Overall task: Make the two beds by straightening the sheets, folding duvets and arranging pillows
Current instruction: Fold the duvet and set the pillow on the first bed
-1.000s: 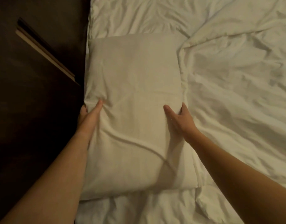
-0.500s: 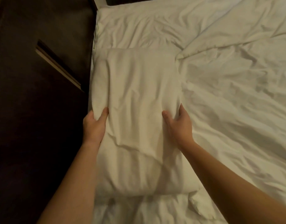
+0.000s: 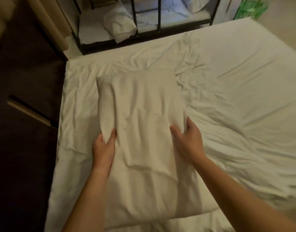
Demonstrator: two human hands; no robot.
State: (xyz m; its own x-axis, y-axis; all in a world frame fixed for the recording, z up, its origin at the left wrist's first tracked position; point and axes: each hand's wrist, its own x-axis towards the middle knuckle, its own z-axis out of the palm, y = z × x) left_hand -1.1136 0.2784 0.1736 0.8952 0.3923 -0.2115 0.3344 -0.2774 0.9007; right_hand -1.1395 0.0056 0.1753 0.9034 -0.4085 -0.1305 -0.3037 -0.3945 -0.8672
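Your pillow [image 3: 143, 131] lies lengthwise on the wrinkled sheet [image 3: 236, 97], toward the bed's left side. Your left hand [image 3: 102, 148] pinches a fold of its left edge between thumb and curled fingers. Your right hand [image 3: 188, 141] grips the right edge the same way. At the far end, behind a black metal frame [image 3: 160, 14], another pillow [image 3: 120, 25] lies on a second bed.
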